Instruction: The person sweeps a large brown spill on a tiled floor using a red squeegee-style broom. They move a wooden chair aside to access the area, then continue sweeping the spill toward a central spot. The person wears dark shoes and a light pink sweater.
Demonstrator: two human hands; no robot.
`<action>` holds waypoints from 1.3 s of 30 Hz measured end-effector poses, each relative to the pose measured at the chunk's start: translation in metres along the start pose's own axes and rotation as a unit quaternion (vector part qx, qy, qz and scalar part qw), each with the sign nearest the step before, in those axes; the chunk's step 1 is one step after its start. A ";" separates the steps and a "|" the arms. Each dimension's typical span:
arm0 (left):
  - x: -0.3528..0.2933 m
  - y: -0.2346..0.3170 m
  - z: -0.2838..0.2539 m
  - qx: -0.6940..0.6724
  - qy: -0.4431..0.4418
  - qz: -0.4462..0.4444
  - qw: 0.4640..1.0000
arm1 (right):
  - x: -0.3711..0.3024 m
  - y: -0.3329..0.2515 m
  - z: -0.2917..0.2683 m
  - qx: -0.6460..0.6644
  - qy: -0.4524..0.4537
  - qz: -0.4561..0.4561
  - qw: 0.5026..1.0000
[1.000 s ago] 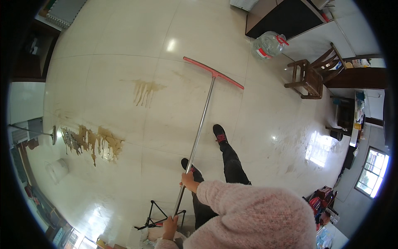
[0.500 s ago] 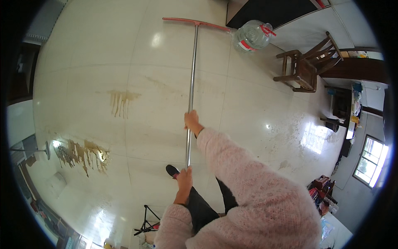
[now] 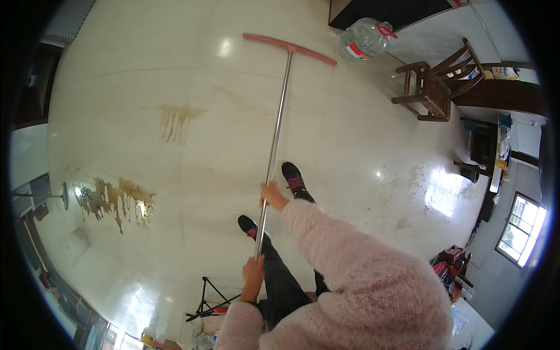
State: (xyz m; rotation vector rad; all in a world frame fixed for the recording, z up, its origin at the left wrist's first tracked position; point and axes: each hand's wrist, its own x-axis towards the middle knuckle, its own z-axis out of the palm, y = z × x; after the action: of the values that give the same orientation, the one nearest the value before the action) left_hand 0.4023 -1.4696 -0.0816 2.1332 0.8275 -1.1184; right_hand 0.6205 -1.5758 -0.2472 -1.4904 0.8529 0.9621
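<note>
The floor squeegee [image 3: 278,125] runs away from the hands toward the far side of the scene, its long axis pointing far and leaning a little to the right. The right hand [image 3: 272,195] is the nearer one to the blade, with its fingers wrapped around the metal pole partway along. The left hand [image 3: 252,273] grasps the same pole at its near end, lower and slightly to the left. Both hands are clenched on it. The pinkish-red blade [image 3: 290,46] lies crosswise at the far end, its right tip a bit nearer than its left and just beside the large water bottle [image 3: 364,39]; whether they touch is hard to tell.

The brown puddle [image 3: 111,201] lies on the tiled floor [image 3: 233,146] to the left of the hands, well apart from the blade. A smaller streaked stain [image 3: 181,119] sits between the two in depth, left of the pole.

As for containers, the bottle is clear plastic with a red handle and lies far right, before the wooden chair [image 3: 436,105]; no liquid shows in it, though its bottom cannot be judged. Near the puddle, on its near side, stands a pale bucket-like shape [image 3: 74,245], too faint to show any contents.
</note>
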 end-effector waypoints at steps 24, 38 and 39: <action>-0.074 0.003 -0.029 0.087 -0.043 -0.005 0.995 | -0.056 0.032 -0.045 0.150 0.004 0.172 0.974; -0.089 -0.082 0.021 0.058 -0.063 0.014 0.996 | -0.072 0.133 -0.043 0.012 -0.030 0.143 0.989; -0.107 -0.114 0.018 0.068 -0.061 0.002 0.996 | -0.095 0.152 -0.023 -0.017 -0.047 0.160 0.986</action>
State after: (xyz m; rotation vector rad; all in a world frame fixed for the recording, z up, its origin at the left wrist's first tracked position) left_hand 0.2603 -1.4376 -0.0226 2.1485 0.7082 -1.3226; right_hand 0.4465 -1.6170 -0.2203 -1.3490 1.0306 1.2790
